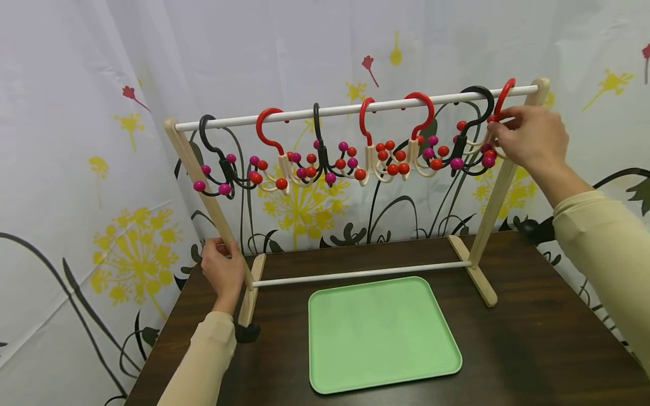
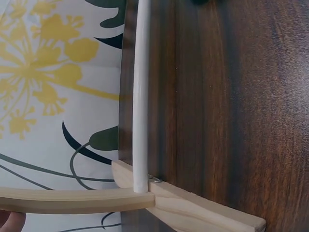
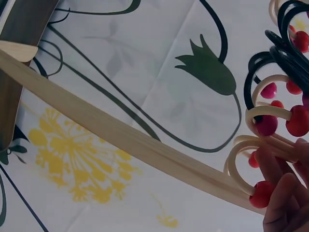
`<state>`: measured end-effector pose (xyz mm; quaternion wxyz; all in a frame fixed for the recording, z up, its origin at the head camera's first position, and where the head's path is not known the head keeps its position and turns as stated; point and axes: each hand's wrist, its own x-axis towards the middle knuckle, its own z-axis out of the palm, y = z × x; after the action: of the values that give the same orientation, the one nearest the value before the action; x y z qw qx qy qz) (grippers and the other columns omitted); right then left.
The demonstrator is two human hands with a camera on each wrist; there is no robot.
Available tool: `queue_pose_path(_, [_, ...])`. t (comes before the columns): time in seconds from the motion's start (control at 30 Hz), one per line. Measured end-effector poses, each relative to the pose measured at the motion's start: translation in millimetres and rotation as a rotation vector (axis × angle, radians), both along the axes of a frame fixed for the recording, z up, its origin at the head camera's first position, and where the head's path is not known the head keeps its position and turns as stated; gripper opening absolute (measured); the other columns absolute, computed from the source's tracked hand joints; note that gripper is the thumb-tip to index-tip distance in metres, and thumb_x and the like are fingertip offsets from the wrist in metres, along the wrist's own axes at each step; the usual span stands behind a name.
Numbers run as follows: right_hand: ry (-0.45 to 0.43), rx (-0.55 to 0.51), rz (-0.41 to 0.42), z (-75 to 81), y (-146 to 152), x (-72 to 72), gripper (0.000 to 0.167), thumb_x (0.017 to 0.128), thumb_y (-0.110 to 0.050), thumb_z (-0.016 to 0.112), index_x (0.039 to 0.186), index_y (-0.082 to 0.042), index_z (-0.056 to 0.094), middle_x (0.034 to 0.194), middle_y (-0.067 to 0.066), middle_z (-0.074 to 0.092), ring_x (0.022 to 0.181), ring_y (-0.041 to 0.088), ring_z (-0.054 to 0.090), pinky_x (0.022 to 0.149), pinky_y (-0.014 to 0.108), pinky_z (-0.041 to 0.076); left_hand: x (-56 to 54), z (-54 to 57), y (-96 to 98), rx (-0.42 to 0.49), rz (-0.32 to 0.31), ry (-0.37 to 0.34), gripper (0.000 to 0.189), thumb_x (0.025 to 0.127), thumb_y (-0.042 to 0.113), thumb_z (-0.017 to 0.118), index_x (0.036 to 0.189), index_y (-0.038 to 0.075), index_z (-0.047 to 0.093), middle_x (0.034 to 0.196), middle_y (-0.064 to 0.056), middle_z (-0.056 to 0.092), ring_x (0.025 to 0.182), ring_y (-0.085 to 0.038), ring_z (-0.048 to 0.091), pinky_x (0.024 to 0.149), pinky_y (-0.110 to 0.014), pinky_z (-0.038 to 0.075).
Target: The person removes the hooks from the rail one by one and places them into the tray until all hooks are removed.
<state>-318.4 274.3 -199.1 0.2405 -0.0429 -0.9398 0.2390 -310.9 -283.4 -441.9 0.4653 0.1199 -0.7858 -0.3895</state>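
My right hand [image 1: 533, 135] pinches a red-hooked hanger [image 1: 503, 100] at the right end of a rack's white top rod [image 1: 345, 109]. Its hook loops over the rod. Cream prongs with red balls [image 3: 261, 194] stick out beside my fingers in the right wrist view. Left of it hangs a black hanger [image 1: 477, 115] with magenta balls, its prongs overlapping the held one. My left hand [image 1: 223, 270] grips the rack's left wooden post [image 1: 203, 194] low down, fingers curled at it. Only a fingertip [image 2: 13, 222] shows against that post in the left wrist view.
Several more red and black hangers, such as a red one [image 1: 266, 127] and a black one [image 1: 207, 135], hang along the rod. A green tray [image 1: 381, 338] lies on the dark wooden table [image 1: 548, 338] before the rack. A patterned curtain [image 1: 315, 51] hangs behind.
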Motion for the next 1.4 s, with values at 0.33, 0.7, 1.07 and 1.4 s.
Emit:
queue_pose_path(0.33, [0.111,-0.225,0.135,14.9,4.6,13.1,0.047,0.091,-0.037,0.068,0.123,-0.002,0.068,0.066,-0.035,0.058,0.064,-0.017,0.052,0.063,0.024,0.035,1.6,4.7,0.8,-0.018,0.011,-0.030,0.016,0.086,0.008,0.069,0.094,-0.002,0.059,0.083,-0.018,0.060,0.080,-0.036,0.059,0.076,-0.051,0.041])
queue_pose_path(0.7, [0.290,-0.325,0.219,1.1,7.6,39.2,0.035,0.088,-0.024,0.073,0.113,0.002,0.072,0.071,-0.032,0.060,0.066,-0.010,0.060,0.056,0.013,0.040,5.4,4.3,4.4,-0.028,0.017,-0.049,0.019,0.087,0.008,0.068,0.096,-0.004,0.057,0.084,-0.018,0.057,0.078,-0.037,0.055,0.073,-0.054,0.041])
queue_pose_path(1.07, [0.382,-0.293,0.118,-20.4,22.8,69.2,0.037,0.091,-0.026,0.070,0.113,0.004,0.070,0.079,-0.037,0.056,0.071,-0.014,0.057,0.056,0.006,0.040,3.0,6.0,5.4,-0.048,0.009,-0.038,0.019,0.086,0.010,0.067,0.096,-0.003,0.056,0.084,-0.018,0.056,0.077,-0.037,0.056,0.072,-0.054,0.041])
queue_pose_path(1.4, [0.290,-0.232,0.104,-98.2,30.0,79.2,0.034,0.087,-0.027,0.074,0.099,0.004,0.071,0.069,-0.042,0.052,0.062,-0.018,0.052,0.047,0.015,0.036,-3.4,2.1,-0.2,-0.065,-0.007,-0.015,0.020,0.086,0.010,0.068,0.096,-0.003,0.057,0.083,-0.019,0.057,0.076,-0.038,0.056,0.071,-0.055,0.041])
